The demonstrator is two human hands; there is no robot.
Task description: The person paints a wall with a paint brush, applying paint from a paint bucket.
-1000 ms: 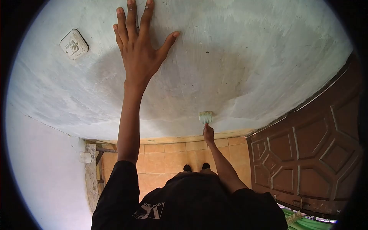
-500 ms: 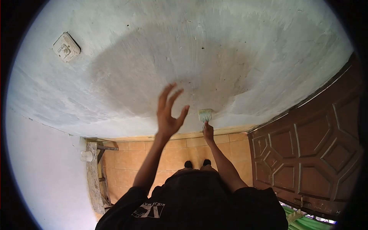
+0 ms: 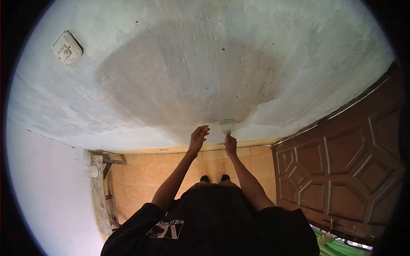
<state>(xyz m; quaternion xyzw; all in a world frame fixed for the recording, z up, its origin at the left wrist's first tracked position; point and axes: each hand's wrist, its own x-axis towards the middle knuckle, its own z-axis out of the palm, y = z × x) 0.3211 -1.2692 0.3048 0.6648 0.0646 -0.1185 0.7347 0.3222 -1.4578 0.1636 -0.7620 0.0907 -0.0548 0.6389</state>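
My right hand (image 3: 231,144) is closed around the handle of a wide paintbrush (image 3: 227,125), its pale, paint-stained head pointing up toward the wall (image 3: 205,81). To the left of the brush, my left hand (image 3: 199,138) is raised with its fingers loosely curved and apart, holding nothing. A large darker grey patch spreads over the middle of the pale, streaked wall, and the brush head overlaps its lower edge in this view.
A wall switch (image 3: 67,48) sits at upper left. Along the left stands a wooden bench (image 3: 100,194) with a whitish cup (image 3: 91,171) on it. A brown panelled door (image 3: 341,158) is at right, green cloth (image 3: 335,246) below it. Orange tiles (image 3: 141,170) cover the floor.
My left hand has come down and to the right, closer to the brush, and its spread fingers have drawn in. The brush in my right hand has barely shifted.
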